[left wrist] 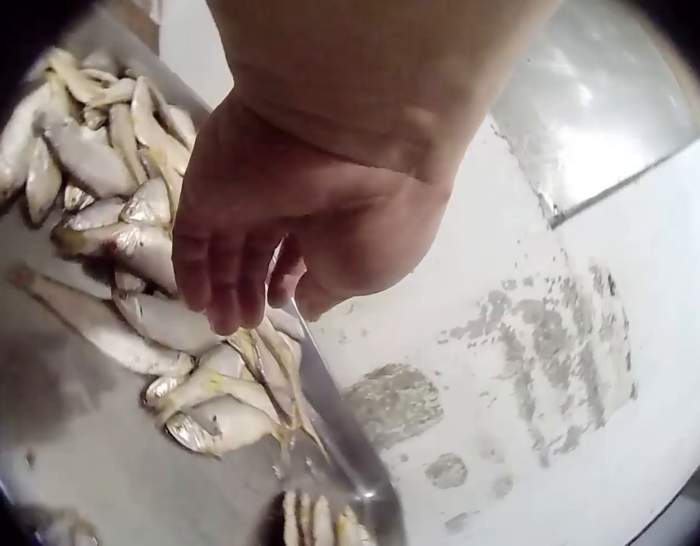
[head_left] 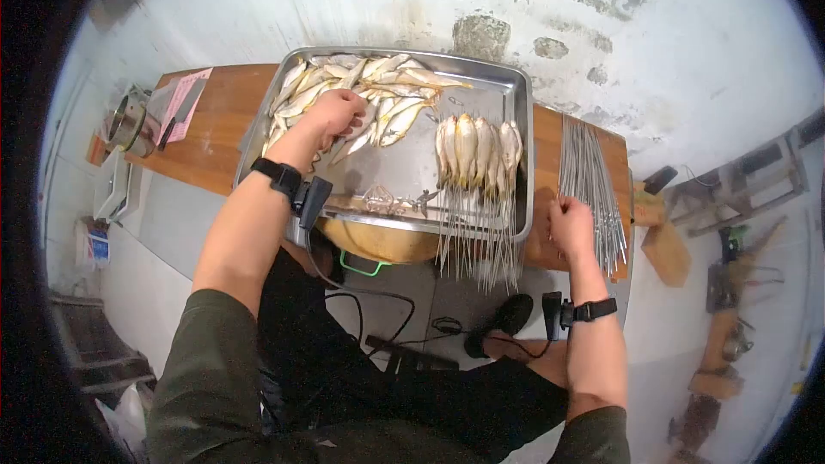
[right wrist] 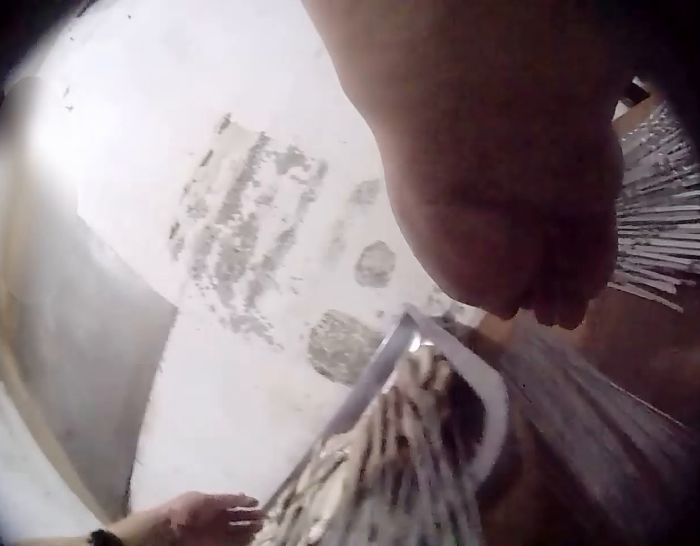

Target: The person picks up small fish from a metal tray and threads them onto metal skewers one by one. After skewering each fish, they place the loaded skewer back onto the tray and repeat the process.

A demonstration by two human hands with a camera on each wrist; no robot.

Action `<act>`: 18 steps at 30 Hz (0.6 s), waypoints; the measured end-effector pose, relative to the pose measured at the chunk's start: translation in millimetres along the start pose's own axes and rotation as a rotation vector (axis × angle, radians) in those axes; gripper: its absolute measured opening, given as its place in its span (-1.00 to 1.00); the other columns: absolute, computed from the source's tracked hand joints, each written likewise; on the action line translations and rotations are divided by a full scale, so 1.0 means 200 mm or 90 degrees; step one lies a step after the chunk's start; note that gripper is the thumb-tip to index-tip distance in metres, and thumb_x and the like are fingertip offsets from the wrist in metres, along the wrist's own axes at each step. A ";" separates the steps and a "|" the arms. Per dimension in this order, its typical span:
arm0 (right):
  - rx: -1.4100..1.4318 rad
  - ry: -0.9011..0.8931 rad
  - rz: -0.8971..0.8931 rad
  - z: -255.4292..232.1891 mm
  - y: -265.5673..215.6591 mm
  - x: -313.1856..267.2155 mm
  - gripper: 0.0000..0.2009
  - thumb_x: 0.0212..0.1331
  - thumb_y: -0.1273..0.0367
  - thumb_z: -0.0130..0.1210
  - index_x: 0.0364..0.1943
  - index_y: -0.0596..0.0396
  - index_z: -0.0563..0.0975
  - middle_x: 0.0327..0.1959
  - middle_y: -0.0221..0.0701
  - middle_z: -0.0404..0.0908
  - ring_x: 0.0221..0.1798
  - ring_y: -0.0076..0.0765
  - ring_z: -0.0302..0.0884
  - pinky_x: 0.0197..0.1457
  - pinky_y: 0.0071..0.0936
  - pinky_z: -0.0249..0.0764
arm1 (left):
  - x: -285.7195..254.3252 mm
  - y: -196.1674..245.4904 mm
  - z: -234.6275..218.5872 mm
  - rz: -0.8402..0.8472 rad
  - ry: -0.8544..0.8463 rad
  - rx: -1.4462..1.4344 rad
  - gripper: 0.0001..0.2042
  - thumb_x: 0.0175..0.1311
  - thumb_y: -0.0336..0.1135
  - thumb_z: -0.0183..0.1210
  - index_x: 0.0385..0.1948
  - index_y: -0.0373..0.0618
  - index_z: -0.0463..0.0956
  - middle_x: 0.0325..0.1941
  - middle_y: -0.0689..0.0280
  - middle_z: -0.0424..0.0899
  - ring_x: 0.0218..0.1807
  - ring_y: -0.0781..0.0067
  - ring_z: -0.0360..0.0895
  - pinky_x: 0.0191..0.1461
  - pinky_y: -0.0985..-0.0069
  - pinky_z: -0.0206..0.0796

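The left hand [head_left: 338, 113] hovers over loose fish [head_left: 400, 120] on the left side of a metal tray [head_left: 361, 176]. In the left wrist view this hand [left wrist: 310, 216] hangs with fingers loosely bent, and no fish shows in its grasp. Beside the metal skewers [head_left: 593, 189] at the right is the right hand [head_left: 573, 228], its fingers curled in. From the right wrist view, the right hand [right wrist: 509, 216] hides its own palm, so whether it pinches a skewer cannot be told. Several skewered fish [head_left: 479, 150] lie side by side at the tray's right, their skewers over the front edge.
A wooden board [head_left: 228, 107] carries the tray, with a knife [head_left: 182, 112] and a metal pot [head_left: 131, 125] at the left. Below the tray's front edge sits a yellowish basin [head_left: 378, 241] with a green handle. A stained wall [head_left: 369, 0] rises behind.
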State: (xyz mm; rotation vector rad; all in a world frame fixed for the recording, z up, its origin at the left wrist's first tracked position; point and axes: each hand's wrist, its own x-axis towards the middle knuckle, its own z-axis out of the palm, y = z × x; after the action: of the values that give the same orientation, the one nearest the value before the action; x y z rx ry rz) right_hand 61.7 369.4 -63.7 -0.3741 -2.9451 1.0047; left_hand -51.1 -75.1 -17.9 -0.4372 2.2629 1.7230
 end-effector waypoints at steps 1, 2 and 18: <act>0.005 0.002 -0.003 0.04 0.06 0.03 -0.74 0.15 0.33 0.05 -0.24 0.30 0.56 -0.49 -0.04 0.60 -0.44 -0.02 0.61 -0.35 -0.24 0.48 | 0.05 0.00 -0.01 0.019 -0.018 0.092 -0.84 0.23 -0.28 0.11 -0.31 -0.18 0.51 -0.40 0.33 0.60 -0.39 0.56 0.54 -0.40 0.57 0.37; -0.050 -0.024 -0.028 0.08 0.12 0.02 -0.73 0.14 0.32 0.06 -0.25 0.30 0.56 -0.47 -0.03 0.60 -0.41 0.01 0.61 -0.32 -0.23 0.49 | 0.06 0.03 0.02 0.057 0.029 0.179 -0.79 0.18 -0.26 0.15 -0.37 -0.26 0.55 -0.43 0.21 0.63 -0.37 0.39 0.59 -0.35 0.44 0.40; -0.204 -0.152 0.054 0.34 0.24 0.02 -0.73 0.11 0.25 0.10 -0.22 0.15 0.54 -0.20 -0.02 0.60 -0.08 0.14 0.55 -0.03 -0.05 0.47 | 0.38 0.16 -0.31 0.082 0.127 0.700 -0.74 0.05 -0.25 0.15 -0.31 -0.24 0.62 -0.29 -0.04 0.65 -0.19 0.01 0.59 -0.07 0.28 0.41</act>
State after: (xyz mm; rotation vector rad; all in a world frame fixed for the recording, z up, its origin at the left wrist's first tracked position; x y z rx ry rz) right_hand 62.3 366.1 -147.0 -0.4120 -3.3415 0.6192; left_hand -135.8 -133.2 -2.4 -0.2011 2.9629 0.2671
